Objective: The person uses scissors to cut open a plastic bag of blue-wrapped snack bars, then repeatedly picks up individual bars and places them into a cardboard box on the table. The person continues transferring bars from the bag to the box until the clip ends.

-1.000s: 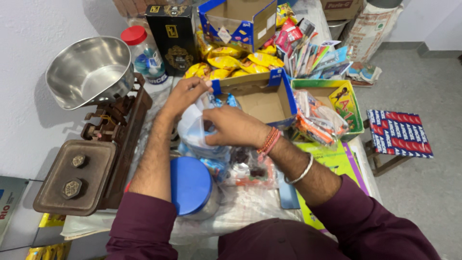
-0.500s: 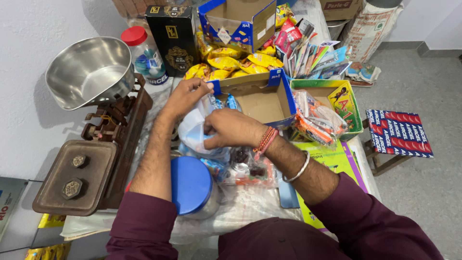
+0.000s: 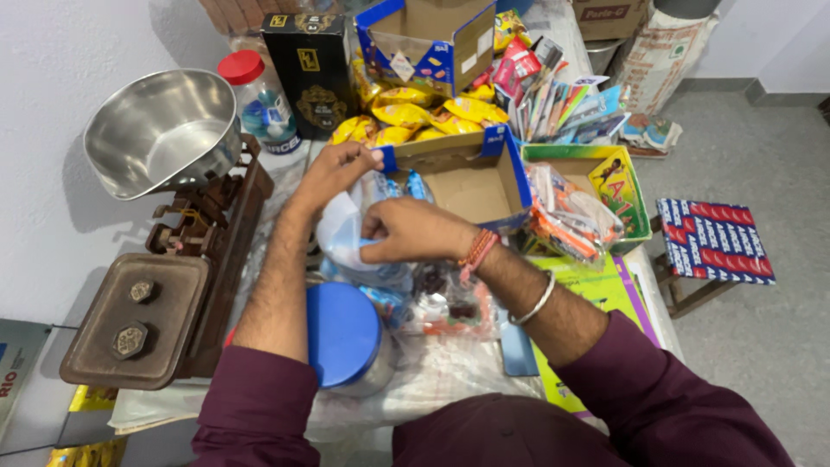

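A: What's left of the thin white plastic bag?
B: A rusty brown balance scale with a steel pan, and nearer, a blue-lidded round jar.
A: And the hands?
B: The left hand pinches the bag's top edge; the right hand is closed on its side.
A: Risk?
B: Uneven pulling could tear the film, spilling contents beside the open brown cardboard box to its right.
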